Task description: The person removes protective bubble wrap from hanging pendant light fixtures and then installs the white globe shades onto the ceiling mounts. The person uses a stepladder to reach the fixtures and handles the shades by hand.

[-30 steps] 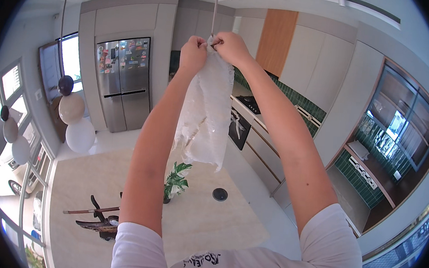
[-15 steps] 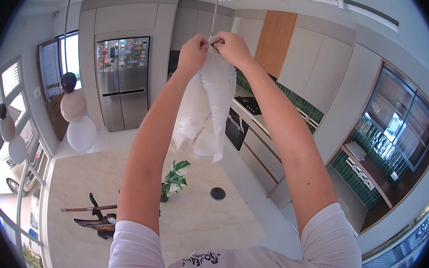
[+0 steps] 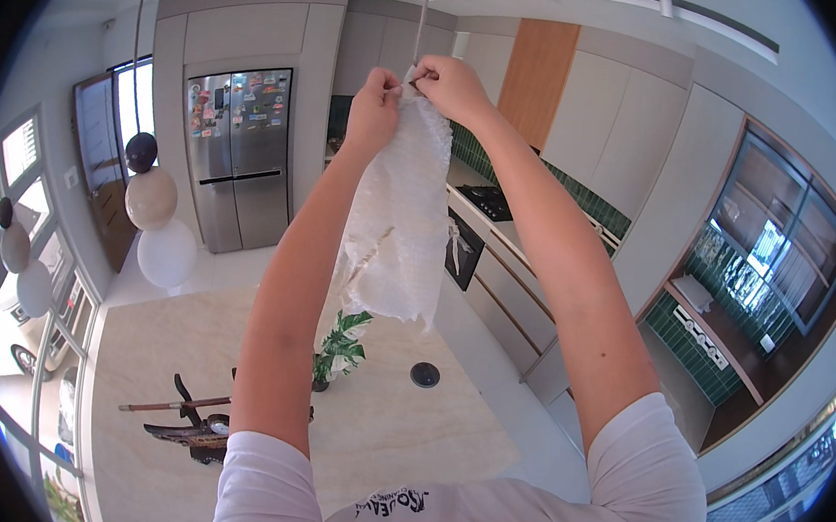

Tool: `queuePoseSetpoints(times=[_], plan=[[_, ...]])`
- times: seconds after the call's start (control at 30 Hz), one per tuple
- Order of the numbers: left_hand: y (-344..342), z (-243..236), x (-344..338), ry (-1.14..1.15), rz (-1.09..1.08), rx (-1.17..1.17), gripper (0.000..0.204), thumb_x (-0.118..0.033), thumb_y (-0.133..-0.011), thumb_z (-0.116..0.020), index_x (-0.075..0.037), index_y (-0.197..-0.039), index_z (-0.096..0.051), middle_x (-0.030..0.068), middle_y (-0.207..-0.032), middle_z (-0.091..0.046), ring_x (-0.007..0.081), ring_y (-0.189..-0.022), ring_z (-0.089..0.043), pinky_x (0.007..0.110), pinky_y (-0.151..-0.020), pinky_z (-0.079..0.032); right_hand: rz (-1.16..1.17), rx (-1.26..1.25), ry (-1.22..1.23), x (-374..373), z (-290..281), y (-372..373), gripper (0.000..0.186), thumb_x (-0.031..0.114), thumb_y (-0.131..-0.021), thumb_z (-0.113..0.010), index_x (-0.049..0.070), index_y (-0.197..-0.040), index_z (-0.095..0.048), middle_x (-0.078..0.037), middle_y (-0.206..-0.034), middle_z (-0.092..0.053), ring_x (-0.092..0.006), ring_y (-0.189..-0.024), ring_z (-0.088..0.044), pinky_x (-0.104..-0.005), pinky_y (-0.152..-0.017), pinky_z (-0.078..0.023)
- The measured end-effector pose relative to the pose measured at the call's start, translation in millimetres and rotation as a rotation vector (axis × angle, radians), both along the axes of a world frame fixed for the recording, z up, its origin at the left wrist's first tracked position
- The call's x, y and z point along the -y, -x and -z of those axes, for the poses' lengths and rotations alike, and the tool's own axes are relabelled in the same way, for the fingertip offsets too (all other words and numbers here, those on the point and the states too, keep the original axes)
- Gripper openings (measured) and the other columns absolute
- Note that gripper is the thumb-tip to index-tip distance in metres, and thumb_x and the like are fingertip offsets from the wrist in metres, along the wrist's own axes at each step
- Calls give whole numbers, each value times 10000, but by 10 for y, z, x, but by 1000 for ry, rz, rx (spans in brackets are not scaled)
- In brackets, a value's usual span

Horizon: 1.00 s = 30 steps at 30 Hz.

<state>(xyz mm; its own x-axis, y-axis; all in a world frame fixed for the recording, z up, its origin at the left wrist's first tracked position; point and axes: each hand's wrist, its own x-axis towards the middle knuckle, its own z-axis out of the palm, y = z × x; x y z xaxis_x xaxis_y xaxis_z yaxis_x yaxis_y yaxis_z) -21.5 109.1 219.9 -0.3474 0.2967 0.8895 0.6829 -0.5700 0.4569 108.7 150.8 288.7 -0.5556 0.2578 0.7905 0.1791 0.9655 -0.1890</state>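
Note:
A sheet of bubble wrap hangs down in front of me from a thin cord that comes from the ceiling. Both my arms are raised to its top end. My left hand is closed, its fingertips pinching the wrap's upper left edge. Beside the cord, my right hand pinches the upper right corner, where a small dark bit shows at the fingertips. Whatever the wrap covers is hidden. A torn or creased line runs across its lower part.
Below is a pale stone-look table bearing a potted plant, a round black disc and a dark carved ornament. Left hangs a pendant lamp of stacked balls. A steel fridge and a hob stand beyond.
The bubble wrap has turned and now hangs flatter and narrower, its right side drawn in. The left pendant lamp has shifted slightly right. Both hands stay at the top of the wrap.

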Motion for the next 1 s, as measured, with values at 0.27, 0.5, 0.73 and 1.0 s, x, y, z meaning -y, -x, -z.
queuePoseSetpoints(times=[0.27,0.5,0.73,1.0], plan=[[104,61,-115,-20,140,-9,59,-64,-871,-466,-38,-924,-471,55,-880,-583,127,-815,-537,254,-746,-417,78,117,-151,1,-57,-27,111,123,-681,-547,32,-720,-598,-131,-687,-600,-304,-660,-572,-376,-598,-443],[126,24,-239,7,223,63,89,-96,-856,-489,-32,-918,-476,102,-841,-592,203,-781,-554,294,-721,-424,-25,30,6,22,-12,-124,121,135,-703,-541,35,-735,-601,-135,-724,-606,-309,-696,-572,-378,-626,-451],[49,7,-186,27,111,-4,109,-118,-849,-510,-33,-915,-491,91,-812,-585,174,-752,-551,291,-690,-428,141,115,-232,59,-12,-96,113,117,-724,-513,40,-746,-593,-139,-777,-590,-318,-770,-556,-398,-666,-437],[24,-11,-312,115,315,378,105,-127,-877,-481,-33,-921,-497,37,-835,-562,104,-767,-513,240,-672,-417,129,208,-243,91,-92,-148,87,88,-712,-512,32,-718,-579,-142,-761,-585,-315,-731,-553,-402,-647,-434]])
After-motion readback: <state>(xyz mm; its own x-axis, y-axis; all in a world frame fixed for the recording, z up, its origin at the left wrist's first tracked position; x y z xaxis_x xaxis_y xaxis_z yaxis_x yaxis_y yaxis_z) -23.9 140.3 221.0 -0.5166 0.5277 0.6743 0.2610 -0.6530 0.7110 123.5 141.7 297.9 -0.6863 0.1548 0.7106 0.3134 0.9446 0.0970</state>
